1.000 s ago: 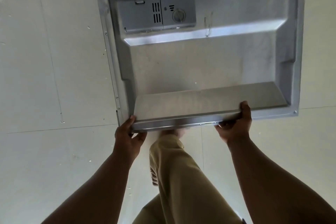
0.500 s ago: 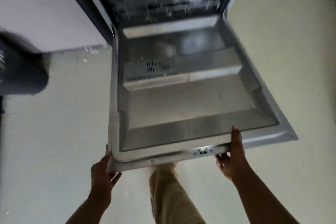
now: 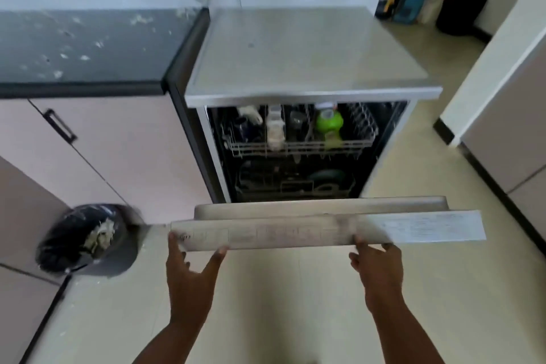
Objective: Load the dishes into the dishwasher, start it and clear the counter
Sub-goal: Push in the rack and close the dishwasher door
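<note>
The dishwasher [image 3: 307,50] stands at centre frame with its door [image 3: 325,232] partly raised across the lower middle, the top edge facing the camera. The left hand [image 3: 192,272] is under the door's left end, thumb and fingers spread and pressing up against its edge. The right hand [image 3: 379,267] is under the door right of centre; its fingers go behind the edge, so I cannot tell how far they curl. Inside, the upper rack [image 3: 298,146] holds a green bottle [image 3: 329,124] and pale, blurred items; the lower rack [image 3: 295,183] holds a dark dish. A dark surface [image 3: 88,44] fills the upper left. A bin [image 3: 85,241] with a black liner sits on the floor at lower left.
</note>
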Motion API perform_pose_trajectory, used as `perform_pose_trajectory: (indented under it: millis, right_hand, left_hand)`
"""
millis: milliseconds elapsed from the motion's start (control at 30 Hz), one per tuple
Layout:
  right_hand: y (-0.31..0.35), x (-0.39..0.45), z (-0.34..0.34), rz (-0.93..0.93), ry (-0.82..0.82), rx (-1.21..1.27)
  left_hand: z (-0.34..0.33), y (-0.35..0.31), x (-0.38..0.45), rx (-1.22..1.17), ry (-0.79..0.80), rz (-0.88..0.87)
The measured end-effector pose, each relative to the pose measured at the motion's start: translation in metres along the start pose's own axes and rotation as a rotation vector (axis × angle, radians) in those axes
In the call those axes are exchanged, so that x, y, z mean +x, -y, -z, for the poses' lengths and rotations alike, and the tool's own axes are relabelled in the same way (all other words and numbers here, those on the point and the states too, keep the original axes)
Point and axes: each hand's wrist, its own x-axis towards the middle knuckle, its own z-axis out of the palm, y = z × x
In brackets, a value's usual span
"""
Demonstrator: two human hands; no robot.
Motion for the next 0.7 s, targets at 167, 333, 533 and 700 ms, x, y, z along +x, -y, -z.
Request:
perform_pose_trajectory:
  millis: [167, 333, 533, 700]
  right_hand:
    - [0.082, 0.042, -0.015, 0.423, -0.164, -0.698]
    - [0.164, 0.088, -0.049, 0.790, -0.278, -1.003]
    - [0.238, 0.156, -0.095, 1.097, 0.013, -1.342]
    - [0.272, 0.197, -0.107, 1.054, 0.338, -1.389]
  left_hand:
    - [-0.019, -0.081, 0.090, 0.563, 0.056, -0.160]
    - [-0.046, -0.154, 0.167, 0.997, 0.053, -0.890]
    - [-0.111, -0.218, 0.248, 1.343, 0.266, -1.072]
    - [-0.119, -0.219, 0.283, 1.269, 0.440, -0.979]
